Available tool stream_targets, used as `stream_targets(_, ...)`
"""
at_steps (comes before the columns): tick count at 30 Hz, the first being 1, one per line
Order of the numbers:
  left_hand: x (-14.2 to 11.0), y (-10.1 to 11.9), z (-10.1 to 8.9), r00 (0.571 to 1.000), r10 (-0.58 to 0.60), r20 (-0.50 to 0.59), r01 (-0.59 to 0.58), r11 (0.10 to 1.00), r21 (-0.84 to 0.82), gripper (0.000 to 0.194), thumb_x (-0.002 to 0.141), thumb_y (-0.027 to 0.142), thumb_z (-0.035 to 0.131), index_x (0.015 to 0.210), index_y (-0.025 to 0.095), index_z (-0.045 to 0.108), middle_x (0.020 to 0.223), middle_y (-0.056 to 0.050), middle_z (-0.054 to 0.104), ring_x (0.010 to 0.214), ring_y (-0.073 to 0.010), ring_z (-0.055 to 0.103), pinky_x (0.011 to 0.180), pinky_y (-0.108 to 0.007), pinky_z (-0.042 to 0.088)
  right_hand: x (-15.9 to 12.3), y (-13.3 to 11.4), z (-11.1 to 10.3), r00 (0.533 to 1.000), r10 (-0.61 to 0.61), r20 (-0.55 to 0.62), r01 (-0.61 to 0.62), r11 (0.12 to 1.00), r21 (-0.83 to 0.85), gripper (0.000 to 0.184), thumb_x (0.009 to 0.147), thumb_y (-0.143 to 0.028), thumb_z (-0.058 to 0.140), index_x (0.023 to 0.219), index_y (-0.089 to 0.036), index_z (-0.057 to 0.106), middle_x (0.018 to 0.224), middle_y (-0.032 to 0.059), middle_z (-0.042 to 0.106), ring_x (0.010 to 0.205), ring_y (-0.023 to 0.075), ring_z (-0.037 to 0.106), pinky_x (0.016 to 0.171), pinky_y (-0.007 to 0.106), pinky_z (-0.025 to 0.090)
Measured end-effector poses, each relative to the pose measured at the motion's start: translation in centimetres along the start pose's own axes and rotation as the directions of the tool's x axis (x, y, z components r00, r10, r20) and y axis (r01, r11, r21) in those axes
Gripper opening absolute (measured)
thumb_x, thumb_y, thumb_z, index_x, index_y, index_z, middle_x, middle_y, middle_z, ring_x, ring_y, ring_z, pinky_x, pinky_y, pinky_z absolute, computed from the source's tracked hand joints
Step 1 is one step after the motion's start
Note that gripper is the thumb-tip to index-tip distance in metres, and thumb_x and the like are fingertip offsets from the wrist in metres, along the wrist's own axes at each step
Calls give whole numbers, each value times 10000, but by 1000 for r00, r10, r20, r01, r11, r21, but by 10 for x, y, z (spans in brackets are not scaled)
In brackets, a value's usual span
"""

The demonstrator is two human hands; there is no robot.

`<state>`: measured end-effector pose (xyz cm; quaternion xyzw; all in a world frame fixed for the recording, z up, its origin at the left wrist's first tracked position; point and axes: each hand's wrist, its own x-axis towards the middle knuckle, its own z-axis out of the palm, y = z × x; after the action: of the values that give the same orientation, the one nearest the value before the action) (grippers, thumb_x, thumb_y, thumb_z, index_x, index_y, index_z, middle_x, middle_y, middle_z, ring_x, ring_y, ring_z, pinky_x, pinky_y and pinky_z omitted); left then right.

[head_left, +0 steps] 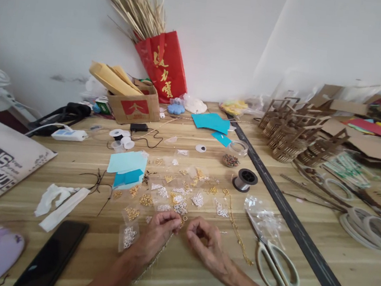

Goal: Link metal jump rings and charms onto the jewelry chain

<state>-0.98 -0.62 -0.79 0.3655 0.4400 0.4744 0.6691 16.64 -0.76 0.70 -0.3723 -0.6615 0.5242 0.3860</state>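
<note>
My left hand (163,229) is closed in a pinch on a thin chain (157,257), which trails down toward the near edge of the table. A small gold ring (185,218) shows just beyond its fingertips. Close by on the right, my right hand (207,243) is curled loosely, with thumb and forefinger apart and no held thing visible. Small bags and piles of silver findings (180,206) and gold findings (146,199) lie ahead of both hands. To the right stretches a gold chain (234,224) with a ring clasp at its far end.
White-handled scissors (274,265) lie at right beside a wire spool (245,180). A dark strip (292,219) crosses the table. At left are a black phone (52,256) and white paper strips (64,209). Woven baskets (291,136), a carton (134,107) and a red bag (164,69) stand behind.
</note>
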Motion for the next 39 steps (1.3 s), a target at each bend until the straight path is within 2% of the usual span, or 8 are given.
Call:
stream_targets(4, -1, 0, 5, 997, -72, 18, 74, 985, -153, 279, 614, 347, 852, 657, 131, 680, 581, 16, 566, 603, -105, 486, 626, -232, 387, 0, -5, 1, 1000, -15, -10, 15, 999, 28, 252, 903, -375, 509, 742, -183, 528, 637, -18, 501, 567, 114, 433, 533, 225, 364)
stream_targets(12, -4, -5, 9, 989, -140, 55, 149, 949, -277, 251, 624, 309, 863, 648, 125, 693, 607, -9, 603, 629, -122, 512, 658, -255, 395, 2, -11, 2, 1000, 2, 11, -3, 993, 116, 279, 913, -401, 517, 765, -168, 551, 685, 21, 582, 605, 127, 504, 570, 235, 413)
stream_targets(21, -6, -4, 14, 975, -184, 127, 218, 906, -362, 249, 612, 282, 880, 611, 115, 695, 581, -6, 602, 600, -107, 515, 632, -240, 397, 1, -4, 5, 999, 36, 32, -44, 965, 259, 314, 894, -450, 570, 769, -163, 547, 700, 45, 607, 662, 155, 561, 624, 273, 440)
stream_targets(31, -8, -6, 17, 953, -261, 153, 302, 828, -472, 233, 595, 237, 894, 650, 106, 710, 634, -11, 634, 624, -102, 547, 647, -236, 427, 1, -2, 6, 998, 41, 45, -52, 957, 287, 310, 890, -444, 581, 762, -165, 534, 686, 31, 589, 627, 140, 535, 593, 265, 440)
stream_targets(39, -8, -9, 17, 957, -254, 140, 290, 839, -460, 238, 594, 250, 893, 642, 109, 707, 635, -13, 634, 620, -104, 543, 650, -243, 426, 2, 1, 6, 998, 54, 41, -63, 957, 284, 280, 896, -412, 581, 772, -164, 542, 670, 23, 590, 621, 138, 545, 589, 259, 461)
